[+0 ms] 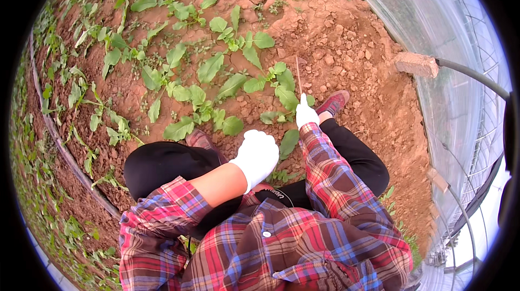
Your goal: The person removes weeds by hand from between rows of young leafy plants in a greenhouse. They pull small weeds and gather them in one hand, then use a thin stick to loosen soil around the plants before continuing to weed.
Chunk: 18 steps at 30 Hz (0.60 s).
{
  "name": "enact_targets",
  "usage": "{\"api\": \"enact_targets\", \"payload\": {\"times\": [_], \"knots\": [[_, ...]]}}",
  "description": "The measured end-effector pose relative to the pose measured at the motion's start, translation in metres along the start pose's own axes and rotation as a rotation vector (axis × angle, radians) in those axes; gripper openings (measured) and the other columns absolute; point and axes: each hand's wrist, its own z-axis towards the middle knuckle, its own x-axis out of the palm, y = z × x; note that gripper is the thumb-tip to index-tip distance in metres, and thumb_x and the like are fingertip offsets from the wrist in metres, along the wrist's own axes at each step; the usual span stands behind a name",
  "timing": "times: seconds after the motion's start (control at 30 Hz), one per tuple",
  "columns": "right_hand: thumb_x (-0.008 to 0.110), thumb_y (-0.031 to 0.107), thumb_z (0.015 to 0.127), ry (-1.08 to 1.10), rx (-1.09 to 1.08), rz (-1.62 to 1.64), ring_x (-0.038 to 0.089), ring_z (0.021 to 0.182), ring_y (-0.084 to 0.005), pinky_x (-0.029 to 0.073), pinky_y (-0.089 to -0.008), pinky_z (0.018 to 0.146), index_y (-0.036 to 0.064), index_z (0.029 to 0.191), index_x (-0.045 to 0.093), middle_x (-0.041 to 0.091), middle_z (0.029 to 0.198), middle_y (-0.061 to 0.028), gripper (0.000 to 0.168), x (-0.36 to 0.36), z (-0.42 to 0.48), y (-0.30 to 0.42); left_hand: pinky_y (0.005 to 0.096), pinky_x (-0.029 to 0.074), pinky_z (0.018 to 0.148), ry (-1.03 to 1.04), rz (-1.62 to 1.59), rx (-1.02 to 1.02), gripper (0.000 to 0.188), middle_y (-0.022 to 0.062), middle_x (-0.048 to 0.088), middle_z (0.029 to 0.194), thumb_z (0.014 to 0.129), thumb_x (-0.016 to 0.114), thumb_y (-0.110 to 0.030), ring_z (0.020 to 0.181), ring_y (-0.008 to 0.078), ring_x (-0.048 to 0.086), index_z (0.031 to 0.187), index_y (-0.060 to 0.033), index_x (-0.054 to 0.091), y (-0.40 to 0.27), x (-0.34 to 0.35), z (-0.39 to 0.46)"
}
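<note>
My left hand (256, 159), in a white glove, is curled into a fist above my lap and close to my left knee. No object shows in it, though the palm side is hidden. White-gloved too, my right hand (306, 113) reaches forward and grips a thin-handled tool (299, 75), apparently a small hand hoe. Its head rests at the crumbled soil and is hard to make out. Just left of the tool grows a leafy green seedling (280, 80), some of its leaves beside my right hand. Another broad-leaved plant (201, 108) stands ahead of my left fist.
My shoes (335, 102) are planted on reddish soil (349, 47) among the plants. A dark hose (61, 140) runs along the left. On the right, a brick (417, 65) lies against the plastic sheeting (451, 100) of a greenhouse wall. More seedlings (118, 53) spread ahead and left.
</note>
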Motion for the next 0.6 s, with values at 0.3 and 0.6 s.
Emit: {"api": "enact_targets", "payload": {"times": [0.3, 0.6], "knots": [[0.036, 0.020, 0.094, -0.099, -0.073, -0.109, 0.065, 0.073, -0.0323, 0.049, -0.0447, 0.063, 0.010, 0.148, 0.009, 0.066, 0.085, -0.0172, 0.061, 0.007, -0.017, -0.009, 0.0380, 0.043, 0.067, -0.030, 0.022, 0.030, 0.008, 0.0094, 0.058, 0.077, 0.075, 0.056, -0.013, 0.075, 0.0257, 0.058, 0.076, -0.0077, 0.062, -0.001, 0.002, -0.004], [0.038, 0.023, 0.093, 0.078, -0.092, -0.226, 0.066, 0.080, -0.0332, 0.050, -0.0465, 0.070, 0.015, 0.149, 0.008, 0.066, 0.090, -0.0192, 0.064, 0.007, -0.039, -0.028, 0.0386, 0.044, 0.068, -0.037, 0.015, 0.039, 0.010, 0.0101, 0.060, 0.078, 0.074, 0.057, -0.012, 0.076, 0.0265, 0.059, 0.078, -0.0076, 0.064, -0.002, 0.002, -0.002]]}}
